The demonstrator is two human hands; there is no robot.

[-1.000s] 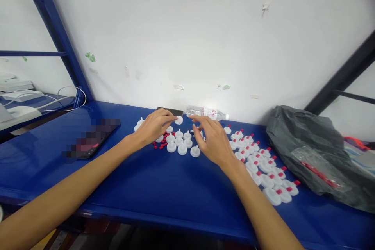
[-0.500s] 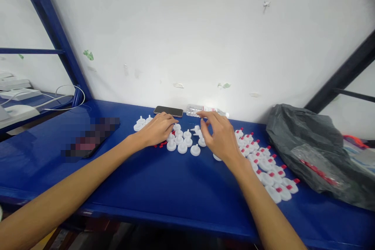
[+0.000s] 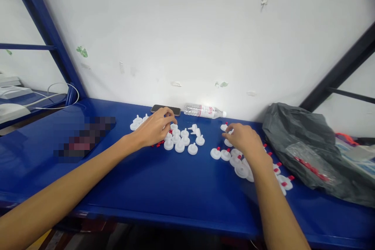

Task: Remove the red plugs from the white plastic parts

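My left hand (image 3: 155, 127), its fingers curled inward, is over small red tips (image 3: 159, 143) at the left edge of a group of white spouted caps (image 3: 179, 146). Whatever its fingertips pinch is hidden. My right hand (image 3: 246, 140) is at the top of the right-hand group, thumb and fingers closed around a white spouted cap (image 3: 229, 142), which they partly hide. Next to it stands a white cap with a red tip (image 3: 215, 153). Several more red-tipped caps (image 3: 285, 183) lie under and beyond my right wrist. A few bare white caps (image 3: 200, 140) sit between the hands.
A phone (image 3: 165, 109) and a clear plastic bottle (image 3: 203, 111) lie along the wall. At the right is a dark plastic bag (image 3: 295, 133) with a clear bag of red pieces (image 3: 312, 168) on it. A blurred dark object (image 3: 88, 136) lies on the blue table (image 3: 164, 187).
My right hand has moved right, from above the middle caps to the red-tipped group, and its fingers have come closer together. The left hand's fingers have curled more, staying near the red tips.
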